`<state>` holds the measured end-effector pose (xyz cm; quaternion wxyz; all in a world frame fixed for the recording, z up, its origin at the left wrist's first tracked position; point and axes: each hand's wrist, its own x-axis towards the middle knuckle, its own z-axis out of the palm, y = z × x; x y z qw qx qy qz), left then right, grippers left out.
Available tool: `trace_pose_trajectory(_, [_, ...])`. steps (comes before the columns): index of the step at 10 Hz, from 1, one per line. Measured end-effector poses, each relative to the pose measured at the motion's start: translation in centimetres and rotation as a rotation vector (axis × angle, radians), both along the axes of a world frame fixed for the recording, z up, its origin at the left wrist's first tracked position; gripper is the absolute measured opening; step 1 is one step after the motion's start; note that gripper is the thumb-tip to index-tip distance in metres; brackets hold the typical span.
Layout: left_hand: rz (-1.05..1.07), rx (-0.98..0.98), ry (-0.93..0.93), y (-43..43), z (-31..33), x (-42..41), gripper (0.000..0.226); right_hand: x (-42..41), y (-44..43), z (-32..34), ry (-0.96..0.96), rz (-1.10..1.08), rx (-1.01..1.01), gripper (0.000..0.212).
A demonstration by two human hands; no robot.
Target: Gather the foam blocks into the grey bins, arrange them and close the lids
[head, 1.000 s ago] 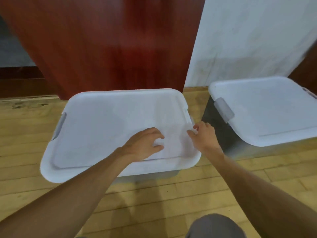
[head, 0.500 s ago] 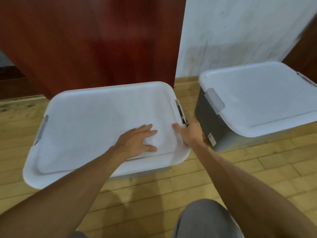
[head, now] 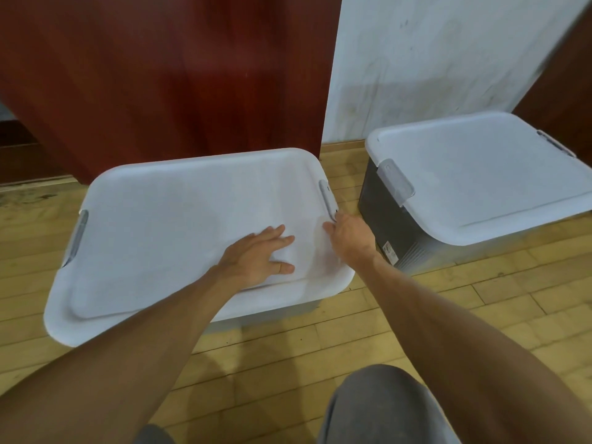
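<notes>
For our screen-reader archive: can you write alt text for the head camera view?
A person's left hand presses flat on the white lid of a grey bin while the right hand works its side latch. A second lidded bin stands to the right on the wooden floor.

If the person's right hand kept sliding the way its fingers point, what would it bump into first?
Most likely the grey clip latch on the near white plastic lid: the right hand points up along that edge, fingertips nearly at the clip's lower end.

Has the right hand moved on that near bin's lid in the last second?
Yes. The right hand slid off the lid surface to its right edge, just below the grey latch.
</notes>
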<state>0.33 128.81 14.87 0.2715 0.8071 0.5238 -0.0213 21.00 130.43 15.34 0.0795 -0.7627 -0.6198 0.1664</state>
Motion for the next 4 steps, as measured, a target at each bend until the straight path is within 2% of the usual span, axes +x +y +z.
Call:
trace_pose_trajectory(2, [-0.007, 0.011, 0.002, 0.3, -0.3, -0.1, 0.066, 0.3, 0.1, -0.8, -0.063, 0.030, 0.025, 0.042])
trace_pose_trajectory(3, [-0.030, 0.046, 0.024, -0.1, -0.9, 0.0, 0.062, 0.4, 0.5, -0.2, -0.153, 0.069, -0.078, 0.053])
trace_pose_trajectory(4, [-0.012, -0.014, 0.081, 0.1, 0.7, 0.4, 0.056, 0.4, -0.6, 1.4, -0.135, 0.142, -0.165, 0.053])
